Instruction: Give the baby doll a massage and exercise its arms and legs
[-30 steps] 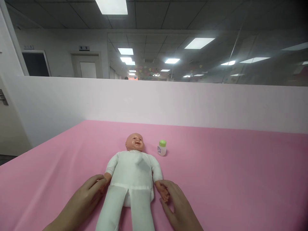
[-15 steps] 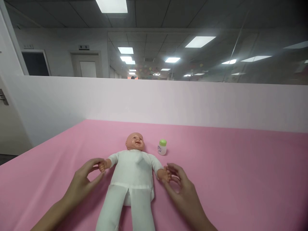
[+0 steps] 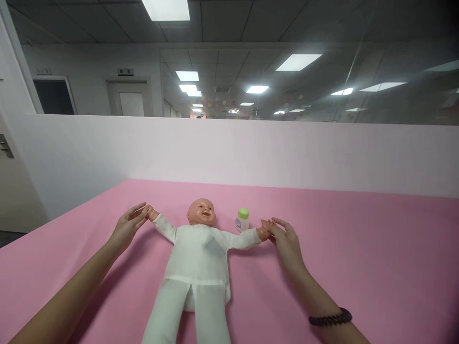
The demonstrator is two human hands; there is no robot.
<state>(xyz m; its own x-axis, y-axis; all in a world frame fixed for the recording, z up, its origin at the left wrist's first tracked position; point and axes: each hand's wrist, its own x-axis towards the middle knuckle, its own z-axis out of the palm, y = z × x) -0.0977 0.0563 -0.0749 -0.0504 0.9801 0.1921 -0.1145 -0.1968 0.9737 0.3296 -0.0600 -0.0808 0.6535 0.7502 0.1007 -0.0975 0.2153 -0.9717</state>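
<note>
A baby doll [image 3: 199,255] with a bald head and white cloth body lies face up, its arms stretched out to both sides. My left hand [image 3: 127,227] pinches the doll's hand on the left side, lifting that arm outward and up. On the other side, my right hand [image 3: 286,239] has its fingers closed around the doll's other hand, level with its shoulder. A small jar [image 3: 242,220] with a green lid stands beside the doll's head, its base partly hidden behind the raised sleeve.
Pink cloth [image 3: 358,258] covers the surface under the doll. A low white wall [image 3: 287,153] runs along the far side, with glass above it. A door with a handle [image 3: 6,145] is at the far left.
Both my hands have moved up and outward, carrying the doll's arms from beside its body to a spread position. The doll's body and the jar stay in place.
</note>
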